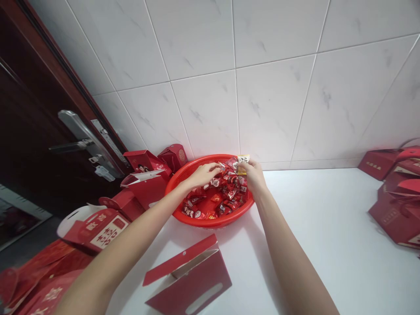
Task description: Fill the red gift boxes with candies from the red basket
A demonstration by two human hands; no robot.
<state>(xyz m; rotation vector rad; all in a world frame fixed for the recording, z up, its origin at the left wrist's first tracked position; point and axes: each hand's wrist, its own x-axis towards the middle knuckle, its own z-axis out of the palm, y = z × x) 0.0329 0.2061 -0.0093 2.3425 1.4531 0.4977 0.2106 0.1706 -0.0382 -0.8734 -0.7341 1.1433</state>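
Packet [243,159] juts from pinching right fingers [252,165]; left fingers [212,167] overhang sweets [231,190], grip unclear.

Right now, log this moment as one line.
left hand: at red packets in red basket | right hand: holding yellow-and-white packet at basket rim | open red box: on white table

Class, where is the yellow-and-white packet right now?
In the head view, the packet is held in the right hand, by the far right rim of the red basket.
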